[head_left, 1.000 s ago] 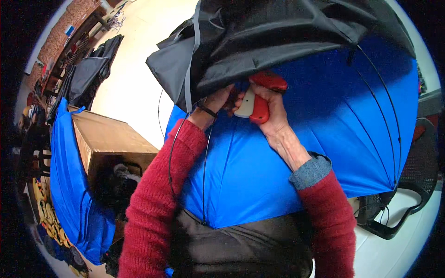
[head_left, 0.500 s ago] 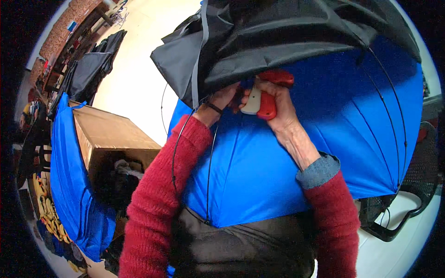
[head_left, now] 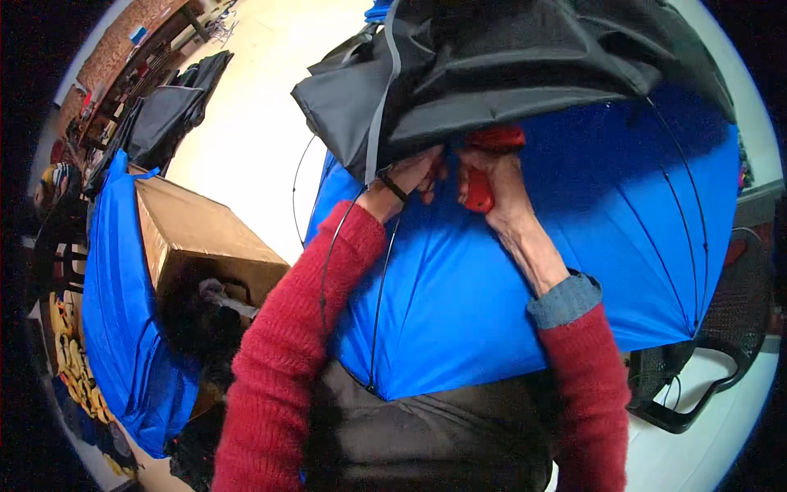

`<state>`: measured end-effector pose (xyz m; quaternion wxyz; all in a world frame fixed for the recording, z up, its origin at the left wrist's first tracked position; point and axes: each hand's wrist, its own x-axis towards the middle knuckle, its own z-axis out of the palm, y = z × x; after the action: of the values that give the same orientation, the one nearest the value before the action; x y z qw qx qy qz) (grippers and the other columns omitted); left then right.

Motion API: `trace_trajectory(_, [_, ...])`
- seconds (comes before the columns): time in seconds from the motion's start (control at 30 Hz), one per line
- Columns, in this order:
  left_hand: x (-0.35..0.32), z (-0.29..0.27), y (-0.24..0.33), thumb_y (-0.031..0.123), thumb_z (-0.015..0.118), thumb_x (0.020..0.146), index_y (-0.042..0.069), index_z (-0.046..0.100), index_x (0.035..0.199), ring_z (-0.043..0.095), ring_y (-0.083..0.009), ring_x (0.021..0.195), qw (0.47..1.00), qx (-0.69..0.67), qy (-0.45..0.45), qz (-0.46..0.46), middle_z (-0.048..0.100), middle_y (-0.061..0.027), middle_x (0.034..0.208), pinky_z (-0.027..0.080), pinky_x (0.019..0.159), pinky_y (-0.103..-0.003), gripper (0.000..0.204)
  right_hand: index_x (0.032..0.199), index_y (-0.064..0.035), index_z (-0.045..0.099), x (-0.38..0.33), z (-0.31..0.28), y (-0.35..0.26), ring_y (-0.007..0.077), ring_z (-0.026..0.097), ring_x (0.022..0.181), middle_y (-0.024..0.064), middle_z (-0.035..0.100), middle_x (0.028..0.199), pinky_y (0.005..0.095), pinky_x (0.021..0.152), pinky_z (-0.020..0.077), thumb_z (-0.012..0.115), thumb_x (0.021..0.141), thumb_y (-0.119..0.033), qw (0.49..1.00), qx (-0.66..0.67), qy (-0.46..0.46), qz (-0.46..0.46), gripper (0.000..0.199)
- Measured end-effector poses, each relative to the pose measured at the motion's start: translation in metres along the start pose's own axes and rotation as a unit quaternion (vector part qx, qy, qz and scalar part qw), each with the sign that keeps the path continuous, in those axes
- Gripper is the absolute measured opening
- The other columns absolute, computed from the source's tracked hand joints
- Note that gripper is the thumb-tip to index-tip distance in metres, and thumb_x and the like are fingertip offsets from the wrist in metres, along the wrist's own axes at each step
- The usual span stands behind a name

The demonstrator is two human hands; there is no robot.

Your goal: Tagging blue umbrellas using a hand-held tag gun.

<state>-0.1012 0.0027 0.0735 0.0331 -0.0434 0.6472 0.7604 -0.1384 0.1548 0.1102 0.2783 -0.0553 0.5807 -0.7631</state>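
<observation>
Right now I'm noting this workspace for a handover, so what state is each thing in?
Blue canopy: spread, ribs showing.
Black cloth: creased, over the canopy's far part.
Red tool: held in right hand.
Left hand: fingers bent, grip unclear.
Box: open on its near side.
Blue cloth: hanging in folds by the box.
Dark bundle: lying creased.
</observation>
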Motion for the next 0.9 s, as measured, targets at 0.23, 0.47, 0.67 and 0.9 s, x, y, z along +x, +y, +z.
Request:
trace_trajectory(0.23, [-0.051, -0.004, 0.051, 0.037, 0.046, 0.089, 0.005, 0.047, 0.11, 0.054, -0.0172, 0.052, 0.959, -0.279, -0.03, -0.037, 0.057, -0.008, 0.076, 0.046, 0.047, -0.03, 0.038, 0.094, -0.001, 0.049, -0.093, 0.021, -0.022, 0.0244, 0.063, 0.072, 0.0145, 0.06, 0.08, 0.0393, 0.062, 0.0542, 0.054, 0.08, -0.017, 0.991, 0.116, 0.012, 0.064, 0.022])
trace_trajectory(0.47, [-0.159, 0.016, 0.055, 0.035, 0.041, 0.092, 0.006, 0.046, 0.104, 0.036, -0.0106, 0.041, 0.946, -0.282, -0.061, -0.152, 0.042, -0.0012, 0.059, 0.035, 0.04, -0.026, 0.032, 0.093, 0.0007, 0.05, -0.15, 0.043, -0.011, 0.0236, 0.062, 0.062, 0.0136, 0.06, 0.075, 0.036, 0.057, 0.0534, 0.056, 0.079, -0.013, 0.993, 0.086, 0.01, 0.084, 0.021])
trace_trajectory(0.67, [-0.147, 0.024, 0.041, 0.033, 0.039, 0.094, 0.006, 0.045, 0.09, 0.029, -0.0078, 0.04, 0.97, -0.195, -0.017, -0.141, 0.034, 0.0018, 0.053, 0.032, 0.038, -0.024, 0.028, 0.087, 0.0016, 0.053, -0.14, 0.051, 0.01, 0.0204, 0.061, 0.057, 0.0116, 0.06, 0.072, 0.0327, 0.053, 0.0525, 0.059, 0.079, -0.012, 0.993, 0.074, 0.032, 0.089, 0.017])
trace_trajectory(0.9, [-0.146, 0.021, 0.042, 0.033, 0.036, 0.095, 0.007, 0.044, 0.087, 0.028, -0.0073, 0.04, 0.974, -0.175, 0.008, -0.142, 0.034, 0.0021, 0.053, 0.03, 0.037, -0.023, 0.028, 0.087, 0.0019, 0.053, -0.138, 0.058, 0.011, 0.0209, 0.061, 0.057, 0.012, 0.06, 0.072, 0.0329, 0.053, 0.0526, 0.058, 0.079, -0.011, 0.993, 0.076, 0.04, 0.084, 0.016])
